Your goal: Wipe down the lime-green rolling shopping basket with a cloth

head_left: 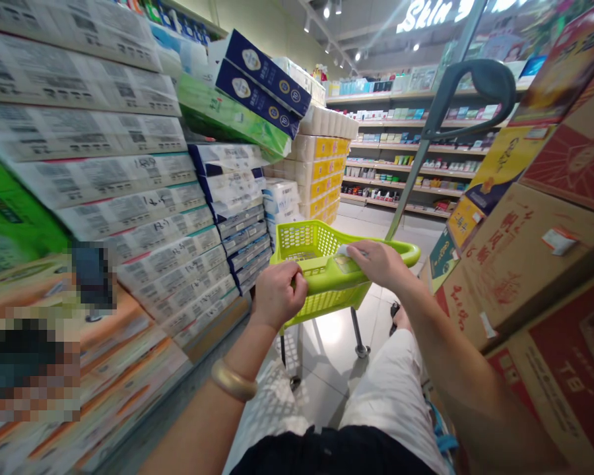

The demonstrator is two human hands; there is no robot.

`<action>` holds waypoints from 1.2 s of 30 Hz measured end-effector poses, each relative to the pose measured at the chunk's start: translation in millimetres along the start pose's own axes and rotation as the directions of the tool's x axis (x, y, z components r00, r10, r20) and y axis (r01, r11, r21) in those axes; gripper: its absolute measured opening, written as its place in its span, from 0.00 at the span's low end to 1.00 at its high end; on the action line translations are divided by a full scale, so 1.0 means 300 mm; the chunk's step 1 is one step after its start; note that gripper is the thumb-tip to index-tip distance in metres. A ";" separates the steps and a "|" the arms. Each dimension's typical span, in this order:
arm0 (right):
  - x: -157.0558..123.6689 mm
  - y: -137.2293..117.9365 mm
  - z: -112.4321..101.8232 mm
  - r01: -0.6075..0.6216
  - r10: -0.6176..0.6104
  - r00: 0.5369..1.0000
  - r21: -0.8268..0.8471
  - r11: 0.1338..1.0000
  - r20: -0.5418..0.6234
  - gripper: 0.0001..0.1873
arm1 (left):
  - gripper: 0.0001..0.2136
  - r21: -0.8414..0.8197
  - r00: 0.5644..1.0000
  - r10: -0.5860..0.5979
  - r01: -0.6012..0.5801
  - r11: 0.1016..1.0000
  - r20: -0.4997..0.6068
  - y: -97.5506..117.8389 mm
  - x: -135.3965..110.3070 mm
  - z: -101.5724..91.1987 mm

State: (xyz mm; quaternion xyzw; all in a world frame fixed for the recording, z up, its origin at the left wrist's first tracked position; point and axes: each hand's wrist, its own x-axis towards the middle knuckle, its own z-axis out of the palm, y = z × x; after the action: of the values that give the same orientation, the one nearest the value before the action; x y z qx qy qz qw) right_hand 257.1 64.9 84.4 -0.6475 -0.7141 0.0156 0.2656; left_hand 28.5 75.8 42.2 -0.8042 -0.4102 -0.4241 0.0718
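A small lime-green shopping cart [327,300] on wheels stands right before me, its plastic basket full of holes. My left hand [280,293] is closed round the left end of its handle [319,276]; a gold-coloured bangle [233,380] sits on that wrist. Farther right, my right hand [380,264] is closed over the same handle. A little white thing [344,250] shows by its fingertips, too small to name. What I see of the basket's inside holds nothing I can make out.
Tall stacks of wrapped packs [129,178] line the left, with tilted blue boxes [262,82] on top. Cardboard cartons [529,257] are piled along the right. A grey post with a looped top [426,138] rises ahead, before stocked shelves [400,148]. Pale floor tiles [334,336] run between.
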 end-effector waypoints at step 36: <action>0.141 0.013 -0.044 -0.002 0.061 0.926 -0.156 0.988 0.372 0.24 | 0.09 0.030 1.000 -0.019 0.019 0.999 0.006 0.020 -0.005 0.003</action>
State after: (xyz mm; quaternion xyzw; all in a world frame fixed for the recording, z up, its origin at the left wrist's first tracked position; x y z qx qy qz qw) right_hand 265.1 101.0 109.4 -0.6624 -0.7402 0.0889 0.0734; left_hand 33.0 71.5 41.9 -0.8004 -0.4244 -0.4162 0.0783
